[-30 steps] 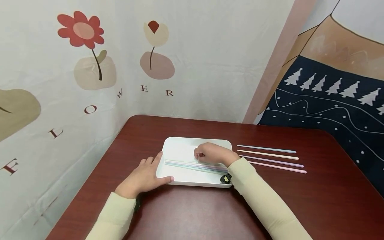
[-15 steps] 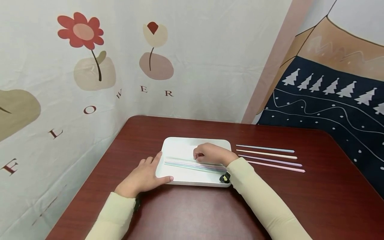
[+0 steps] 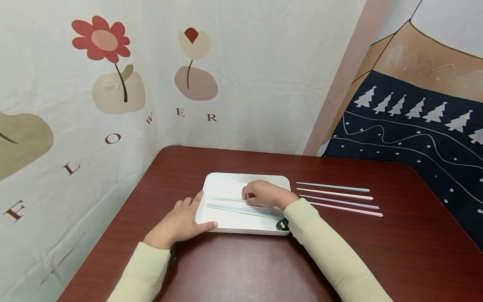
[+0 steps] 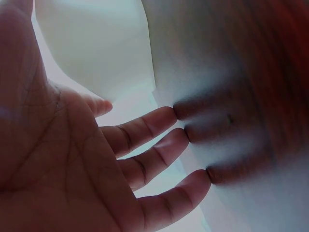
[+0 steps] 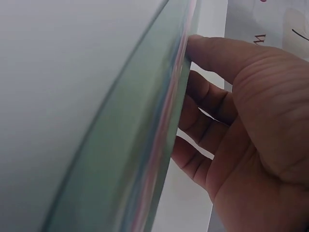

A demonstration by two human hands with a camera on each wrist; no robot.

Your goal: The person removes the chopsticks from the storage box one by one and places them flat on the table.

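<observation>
L hand (image 3: 181, 222) spread at the white tray's (image 3: 220, 184) L end, ctr. frame, as we see the R hand (image 3: 266, 193), well apart, pinch a pale green strip (image 5: 165, 145) by a pastel strip bundle (image 3: 241, 207) in the tray; four loose strips (image 3: 339, 194) lie on the surface (image 3: 241, 264), R of ctr.

My left hand (image 4: 87, 150) shows its palm, fingers loosely extended. Three fingers (image 4: 169, 205) meet the reddish-brown tabletop (image 4: 285, 53) at their tips, dark streaks beyond them; another fingertip (image 4: 102, 106) shows by the pale tray (image 4: 96, 43), contact unclear.
</observation>
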